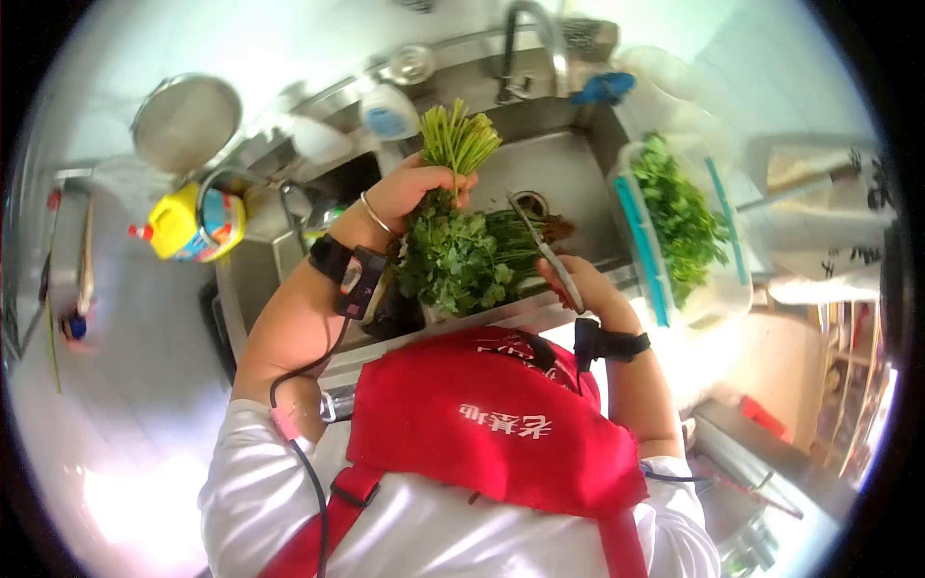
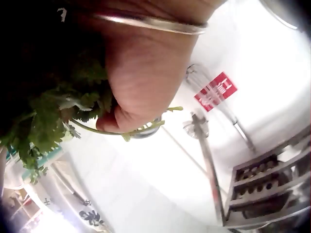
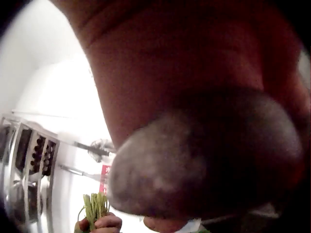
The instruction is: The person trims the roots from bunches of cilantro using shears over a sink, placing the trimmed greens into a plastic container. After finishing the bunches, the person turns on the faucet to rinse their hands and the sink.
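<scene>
In the head view my left hand [image 1: 416, 189] grips a bunch of leafy coriander [image 1: 445, 258] around its stems. The cut-looking pale stem ends [image 1: 457, 137] stick up above the fist, while the leaves hang down over the front of the sink [image 1: 568, 159]. My right hand [image 1: 595, 289] holds a knife [image 1: 537, 237] by its grey handle, the blade pointing up and left over the sink. The rounded handle end [image 3: 204, 155] fills much of the right wrist view. Leaves [image 2: 39, 121] hang beside my left thumb in the left wrist view.
More greens [image 1: 674, 212] fill a clear plastic box [image 1: 734, 279] with teal edges, right of the sink. The faucet [image 1: 554, 53] rises behind. Left of the sink stands a yellow jug [image 1: 183, 223]; a white bottle [image 1: 387, 112] stands at the back. Dark roots [image 1: 554, 229] lie near the drain.
</scene>
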`<action>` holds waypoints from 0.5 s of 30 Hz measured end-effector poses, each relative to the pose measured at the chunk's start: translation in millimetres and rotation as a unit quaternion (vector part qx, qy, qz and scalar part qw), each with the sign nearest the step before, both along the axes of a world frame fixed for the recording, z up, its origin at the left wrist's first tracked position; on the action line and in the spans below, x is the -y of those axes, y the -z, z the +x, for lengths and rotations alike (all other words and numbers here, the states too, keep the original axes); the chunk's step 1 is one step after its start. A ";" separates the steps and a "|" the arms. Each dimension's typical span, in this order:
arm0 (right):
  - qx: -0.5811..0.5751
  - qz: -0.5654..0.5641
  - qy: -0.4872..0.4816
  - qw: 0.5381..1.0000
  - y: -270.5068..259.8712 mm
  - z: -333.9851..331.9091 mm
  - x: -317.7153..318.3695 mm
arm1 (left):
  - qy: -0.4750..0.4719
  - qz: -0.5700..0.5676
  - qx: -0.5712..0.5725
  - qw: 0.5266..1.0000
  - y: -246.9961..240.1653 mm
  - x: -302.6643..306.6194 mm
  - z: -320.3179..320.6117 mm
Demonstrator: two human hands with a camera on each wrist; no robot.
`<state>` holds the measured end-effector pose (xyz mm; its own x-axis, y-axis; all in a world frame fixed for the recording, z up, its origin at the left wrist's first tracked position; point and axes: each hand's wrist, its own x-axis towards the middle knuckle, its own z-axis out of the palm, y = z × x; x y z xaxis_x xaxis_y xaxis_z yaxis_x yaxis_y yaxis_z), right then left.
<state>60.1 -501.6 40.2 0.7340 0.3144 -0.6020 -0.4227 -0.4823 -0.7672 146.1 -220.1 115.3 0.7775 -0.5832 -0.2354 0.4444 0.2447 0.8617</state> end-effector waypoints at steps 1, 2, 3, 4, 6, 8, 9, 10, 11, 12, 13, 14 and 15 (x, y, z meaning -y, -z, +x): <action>-0.017 -0.022 0.008 1.000 2.7 -4.6 11.0 | 0.005 0.045 -0.005 0.999 -6.5 21.5 4.5; -0.022 -0.025 -0.003 0.999 7.1 -7.9 23.3 | 0.009 0.091 -0.009 0.996 -12.2 42.8 8.9; 0.011 -0.045 -0.024 0.999 9.3 -11.6 32.6 | 0.019 0.128 0.018 0.991 -15.4 64.3 13.1; 0.042 -0.067 -0.043 0.996 11.0 -16.0 40.5 | 0.038 0.124 0.022 0.991 -21.1 85.6 19.3; 0.016 -0.057 -0.030 0.998 29.5 -22.7 52.4 | 0.087 0.152 0.126 0.976 -32.1 127.1 30.3; 0.138 -0.033 -0.053 0.988 70.1 -31.8 60.7 | 0.110 0.151 0.160 0.969 -39.6 173.6 43.2; 0.135 -0.038 -0.038 0.989 59.8 -33.6 63.0 | 0.144 0.142 0.201 0.958 -49.8 197.0 47.7; 0.079 -0.038 -0.041 0.995 39.0 -32.1 62.9 | 0.176 0.134 0.243 0.945 -54.5 219.1 52.7; 0.022 -0.035 -0.046 0.998 28.4 -30.2 63.1 | 0.179 0.141 0.256 0.939 -52.1 242.7 57.6; 0.022 -0.034 -0.037 0.999 29.5 -29.4 65.1 | 0.188 0.140 0.257 0.938 -52.2 267.1 58.7; 0.035 -0.015 -0.050 0.998 31.5 -29.7 67.5 | 0.203 0.175 0.287 0.920 -54.1 293.0 57.6; 0.048 0.005 -0.063 0.997 33.7 -30.3 69.1 | 0.216 0.209 0.317 0.900 -54.1 318.4 56.3; 0.048 0.006 -0.056 0.997 38.9 -30.3 68.6 | 0.240 0.263 0.329 0.875 -43.8 343.9 58.7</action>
